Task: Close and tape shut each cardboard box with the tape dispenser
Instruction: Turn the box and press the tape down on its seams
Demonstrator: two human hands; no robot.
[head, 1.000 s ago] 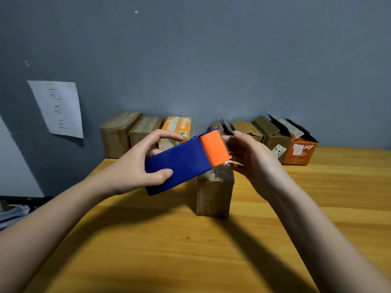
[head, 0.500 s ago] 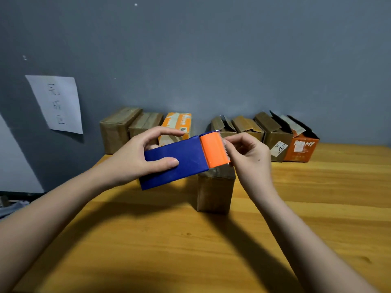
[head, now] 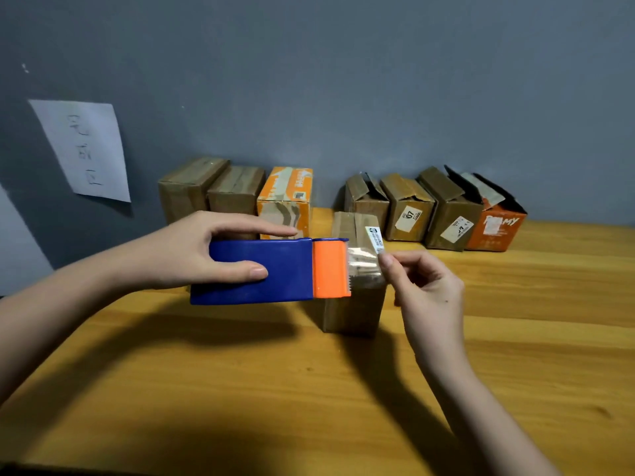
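Note:
My left hand [head: 192, 252] grips a blue tape dispenser [head: 261, 271] with an orange cutter head [head: 330, 269], held level above the table. A short strip of clear tape [head: 364, 264] runs out of the head to my right hand [head: 422, 286], which pinches its free end between thumb and forefinger. Right behind and below the strip stands a small brown cardboard box [head: 354, 304] with its top flaps down and a white label on its upper right edge.
Along the grey wall stand three closed boxes [head: 237, 194] on the left, one of them orange, and several boxes with raised flaps [head: 433, 207] on the right. The wooden table [head: 309, 389] spreads out in front. A paper sheet [head: 82, 149] hangs on the wall.
My right hand has drawn the tape end out to the right of the cutter head. The dispenser has levelled out and the view has shifted closer.

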